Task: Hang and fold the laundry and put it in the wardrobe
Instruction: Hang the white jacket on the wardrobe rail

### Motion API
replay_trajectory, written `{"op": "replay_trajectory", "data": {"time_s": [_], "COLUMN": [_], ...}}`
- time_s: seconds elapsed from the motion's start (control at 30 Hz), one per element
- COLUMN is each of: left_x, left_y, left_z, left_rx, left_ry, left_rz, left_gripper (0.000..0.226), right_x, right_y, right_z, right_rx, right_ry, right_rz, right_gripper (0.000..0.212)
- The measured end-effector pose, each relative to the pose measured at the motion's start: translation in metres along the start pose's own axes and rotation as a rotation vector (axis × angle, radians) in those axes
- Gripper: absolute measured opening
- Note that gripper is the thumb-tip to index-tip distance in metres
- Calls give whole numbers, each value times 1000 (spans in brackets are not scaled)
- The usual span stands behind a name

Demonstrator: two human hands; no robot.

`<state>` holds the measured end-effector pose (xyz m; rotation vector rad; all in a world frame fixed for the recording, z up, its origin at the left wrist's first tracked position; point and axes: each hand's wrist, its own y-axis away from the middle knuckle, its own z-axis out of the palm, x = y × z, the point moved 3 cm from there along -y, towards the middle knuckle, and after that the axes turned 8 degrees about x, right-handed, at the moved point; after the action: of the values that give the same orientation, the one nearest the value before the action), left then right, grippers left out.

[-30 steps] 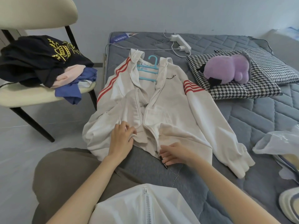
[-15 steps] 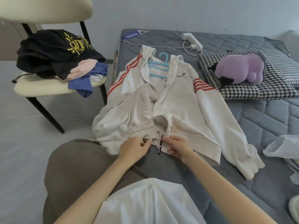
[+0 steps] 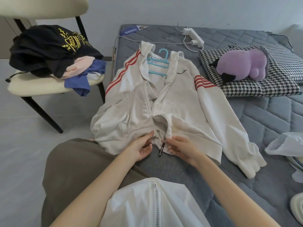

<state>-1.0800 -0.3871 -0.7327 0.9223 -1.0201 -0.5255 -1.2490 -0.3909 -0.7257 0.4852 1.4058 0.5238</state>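
white jacket (image 3: pixel 172 112) flat on bed (image 3: pixel 262 128), near its left edge, unzipped, on blue hanger (image 3: pixel 158 65) | left hand (image 3: pixel 141 149) pinching left hem by zip | right hand (image 3: pixel 182 149) pinching right hem at zip pull (image 3: pixel 161 150) | clothes pile (image 3: pixel 54 51) on chair (image 3: pixel 41 84)

We have one view only — a wide-angle camera worn on the head, looking forward and down over our own lap at the near edge of the bed (image 3: pixel 246 125). It sits close above our forearms, so the jacket (image 3: pixel 180 112) fills the middle, and the chair (image 3: pixel 49 86) falls at the left edge — straight lines bow outward there.
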Motion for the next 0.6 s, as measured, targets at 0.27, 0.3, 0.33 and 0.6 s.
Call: {"op": "replay_trajectory", "data": {"time_s": [0.27,0.3,0.33,0.6], "left_x": [-3,-3,-3,0], "left_y": [-3,-2,-1,0], "left_z": [8,8,8,2], "left_rx": [-80,-98,-114,-124], "left_ry": [41,56,71,86], "left_rz": [109,116,124,293], "left_gripper": [5,4,5,11], "right_x": [9,9,9,15], "right_y": [-2,-3,-2,9], "right_z": [1,2,3,13], "right_rx": [18,15,9,-30], "right_ry": [-111,-125,-140,-190], "right_rz": [50,55,65,137], "right_gripper": [8,10,10,11]}}
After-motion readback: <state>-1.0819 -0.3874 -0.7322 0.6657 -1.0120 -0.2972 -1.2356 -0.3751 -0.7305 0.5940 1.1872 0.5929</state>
